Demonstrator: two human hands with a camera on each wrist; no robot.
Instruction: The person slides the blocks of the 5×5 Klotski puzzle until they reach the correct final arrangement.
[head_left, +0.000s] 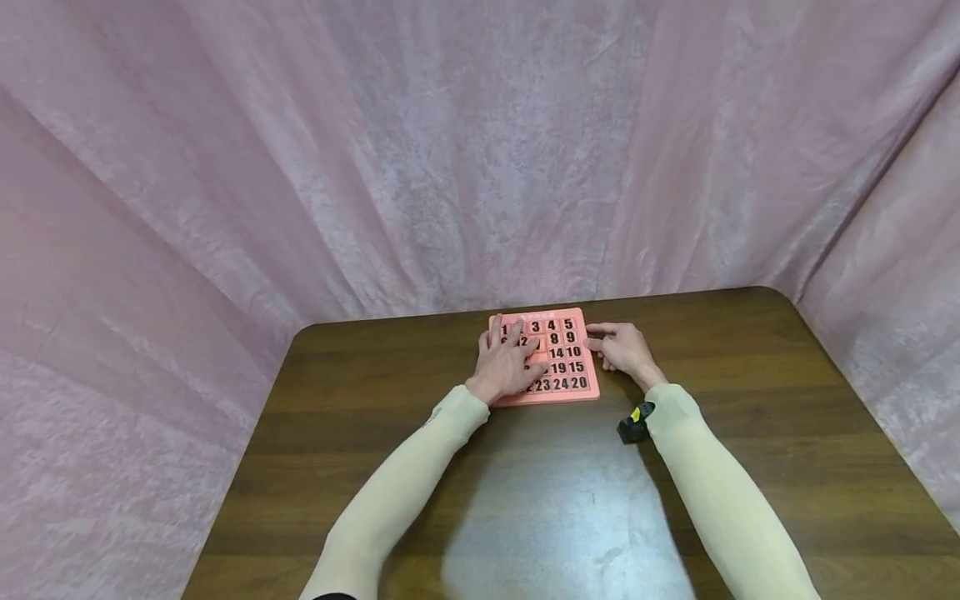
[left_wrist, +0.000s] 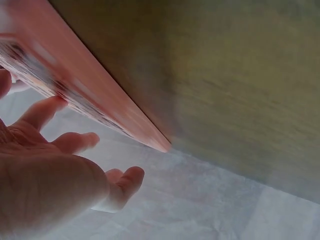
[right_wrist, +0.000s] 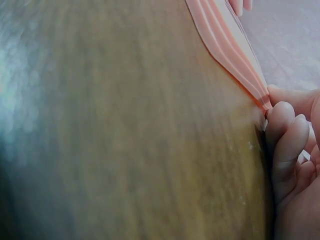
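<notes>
A pink number slide puzzle (head_left: 590,379) with black-numbered tiles lies flat near the table's far edge. Over its left half is my left hand (head_left: 504,365), fingers spread and slightly bent, covering several tiles. One of its fingertips meets the tile face in the left wrist view, where the puzzle's pink side (left_wrist: 115,102) runs down beside the hand. My right hand (head_left: 624,348) grips the puzzle's right edge. In the right wrist view, its curled fingers (right_wrist: 287,150) and a straighter digit meet at the frame's corner.
The brown wooden table (head_left: 360,367) carries a bright reflection in front of the puzzle. Pink curtains (head_left: 480,167) hang behind the table and at its sides. A small black device (head_left: 635,423) with a yellow mark sits at my right wrist. Pale sleeves cover both arms.
</notes>
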